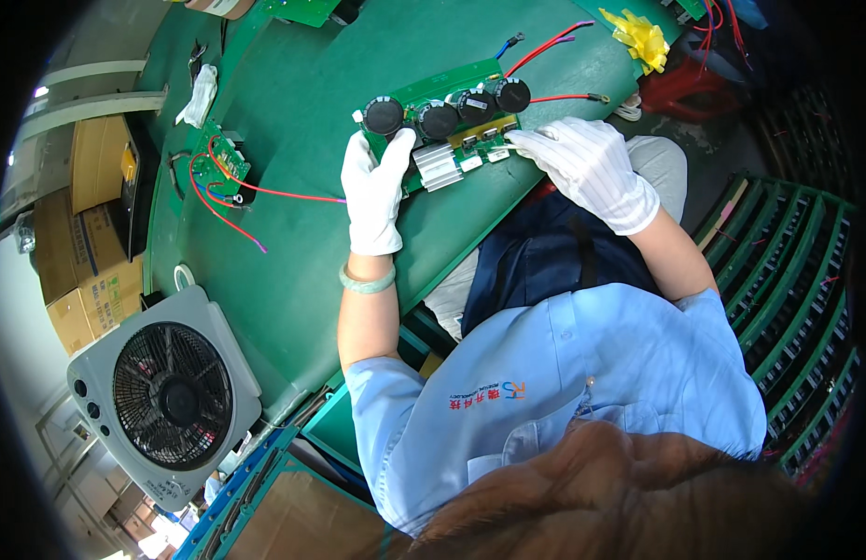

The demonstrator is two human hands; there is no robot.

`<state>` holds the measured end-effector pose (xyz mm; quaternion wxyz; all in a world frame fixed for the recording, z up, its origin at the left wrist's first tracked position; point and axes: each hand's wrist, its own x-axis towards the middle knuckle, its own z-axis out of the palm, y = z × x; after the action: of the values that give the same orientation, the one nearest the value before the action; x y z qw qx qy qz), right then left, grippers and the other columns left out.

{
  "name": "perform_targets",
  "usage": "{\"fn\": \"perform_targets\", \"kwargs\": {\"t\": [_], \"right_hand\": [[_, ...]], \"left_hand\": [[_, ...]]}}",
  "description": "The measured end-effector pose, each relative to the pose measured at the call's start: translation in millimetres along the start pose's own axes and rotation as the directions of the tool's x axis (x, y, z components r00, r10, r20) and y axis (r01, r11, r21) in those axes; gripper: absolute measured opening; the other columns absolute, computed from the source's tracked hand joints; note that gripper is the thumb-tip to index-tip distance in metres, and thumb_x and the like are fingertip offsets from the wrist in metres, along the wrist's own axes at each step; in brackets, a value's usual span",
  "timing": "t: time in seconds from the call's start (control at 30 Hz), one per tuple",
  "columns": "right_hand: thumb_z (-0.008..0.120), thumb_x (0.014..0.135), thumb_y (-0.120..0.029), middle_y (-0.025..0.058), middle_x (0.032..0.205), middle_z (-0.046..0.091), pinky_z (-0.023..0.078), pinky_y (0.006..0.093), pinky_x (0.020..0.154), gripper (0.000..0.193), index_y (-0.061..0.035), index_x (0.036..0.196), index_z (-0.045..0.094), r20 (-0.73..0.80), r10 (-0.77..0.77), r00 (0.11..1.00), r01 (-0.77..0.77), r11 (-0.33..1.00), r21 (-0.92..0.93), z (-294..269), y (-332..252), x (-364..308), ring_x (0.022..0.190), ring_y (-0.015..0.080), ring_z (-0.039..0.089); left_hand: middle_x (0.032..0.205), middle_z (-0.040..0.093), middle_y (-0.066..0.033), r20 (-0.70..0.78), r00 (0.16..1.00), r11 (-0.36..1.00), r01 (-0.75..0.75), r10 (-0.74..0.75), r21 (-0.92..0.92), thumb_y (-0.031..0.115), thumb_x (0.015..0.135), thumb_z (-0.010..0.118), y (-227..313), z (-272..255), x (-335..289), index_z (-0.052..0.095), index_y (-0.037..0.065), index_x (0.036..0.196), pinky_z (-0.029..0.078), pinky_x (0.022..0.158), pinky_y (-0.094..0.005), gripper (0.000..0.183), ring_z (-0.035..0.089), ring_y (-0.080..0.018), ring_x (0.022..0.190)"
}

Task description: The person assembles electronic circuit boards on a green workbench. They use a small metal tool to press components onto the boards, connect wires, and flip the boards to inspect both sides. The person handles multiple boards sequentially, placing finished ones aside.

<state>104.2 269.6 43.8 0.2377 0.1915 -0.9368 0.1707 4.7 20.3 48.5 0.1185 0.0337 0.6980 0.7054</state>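
Note:
A green circuit board [456, 86] is held between my two white-gloved hands above the table's near edge. A row of several round black capacitors [439, 119] stands up from it, with a silver finned heat sink [439, 166] nearer to me. My left hand [373, 187] is closed on the board's left end, its thumb beside the capacitors. At the right end, my right hand [582, 163] has its fingers pressed together on the board's near corner. The fingertips of both hands are partly hidden. Red and blue wires [554, 42] with lugs stick out from the far right side.
A second circuit board [223, 163] with red wires lies on the green tabletop [293, 243] at the left, near a white glove [202, 93]. A grey box fan [176, 397] stands at the lower left. Yellow material [641, 39] lies at the far right; green slatted racks [788, 299] stand beside me.

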Motion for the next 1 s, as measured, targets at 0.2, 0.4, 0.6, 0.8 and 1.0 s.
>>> {"fn": "perform_targets", "kwargs": {"t": [0.2, 0.4, 0.6, 0.8, 1.0], "right_hand": [[0.062, 0.077, -0.012, 0.0027, 0.078, 0.058, 0.049, 0.0316, 0.058, 0.034, -0.0115, 0.112, 0.067, 0.056, -0.042, 0.998, 0.045, 0.998, -0.052, -10.9, -4.0, 6.1, 0.068, 0.0188, 0.06], [0.061, 0.078, -0.012, 0.0018, 0.077, 0.056, 0.049, 0.0309, 0.058, 0.032, -0.0107, 0.109, 0.067, 0.118, -0.054, 0.992, 0.062, 0.996, -0.063, -21.6, -10.5, 11.2, 0.069, 0.0173, 0.06], [0.061, 0.077, -0.013, 0.0024, 0.078, 0.057, 0.048, 0.0311, 0.058, 0.034, -0.0098, 0.11, 0.066, 0.059, -0.022, 0.998, 0.028, 0.994, -0.104, -18.7, -12.0, 6.4, 0.07, 0.0174, 0.06], [0.061, 0.076, -0.012, 0.0021, 0.079, 0.058, 0.048, 0.0319, 0.058, 0.034, -0.0095, 0.11, 0.065, 0.075, -0.024, 0.997, 0.033, 0.991, -0.129, -18.0, -14.2, 6.9, 0.071, 0.0174, 0.06], [0.061, 0.076, -0.012, 0.0009, 0.077, 0.057, 0.048, 0.0318, 0.057, 0.035, -0.0105, 0.111, 0.066, 0.124, -0.04, 0.991, 0.055, 0.991, -0.12, -19.4, -16.5, 7.8, 0.07, 0.0166, 0.06]], "left_hand": [[0.101, 0.064, -0.003, -0.021, 0.999, 0.999, -0.049, 0.049, 0.008, 0.007, 0.087, 0.071, 0.8, 3.9, -4.0, 0.059, 0.0, 0.111, 0.047, 0.078, -0.0241, 0.028, 0.057, -0.0083, 0.087], [0.102, 0.064, -0.003, -0.025, 0.994, 0.994, -0.107, 0.108, 0.033, 0.005, 0.086, 0.071, 1.3, 5.6, -8.4, 0.06, 0.0, 0.111, 0.047, 0.08, -0.0251, 0.028, 0.057, -0.0085, 0.09], [0.103, 0.064, -0.0028, -0.027, 0.995, 0.995, -0.096, 0.096, 0.036, 0.005, 0.086, 0.071, 3.0, 5.7, -8.8, 0.06, 0.0, 0.113, 0.047, 0.08, -0.025, 0.029, 0.057, -0.0086, 0.09], [0.103, 0.064, -0.0031, -0.024, 0.994, 0.993, -0.11, 0.111, 0.044, 0.006, 0.086, 0.071, 1.0, 4.8, -8.5, 0.06, 0.0, 0.112, 0.047, 0.081, -0.0253, 0.029, 0.057, -0.009, 0.09], [0.102, 0.064, -0.003, -0.03, 0.993, 0.99, -0.113, 0.116, 0.08, 0.007, 0.087, 0.071, 0.7, 4.4, -8.4, 0.06, 0.0, 0.111, 0.047, 0.08, -0.0249, 0.027, 0.057, -0.0088, 0.089]]}}
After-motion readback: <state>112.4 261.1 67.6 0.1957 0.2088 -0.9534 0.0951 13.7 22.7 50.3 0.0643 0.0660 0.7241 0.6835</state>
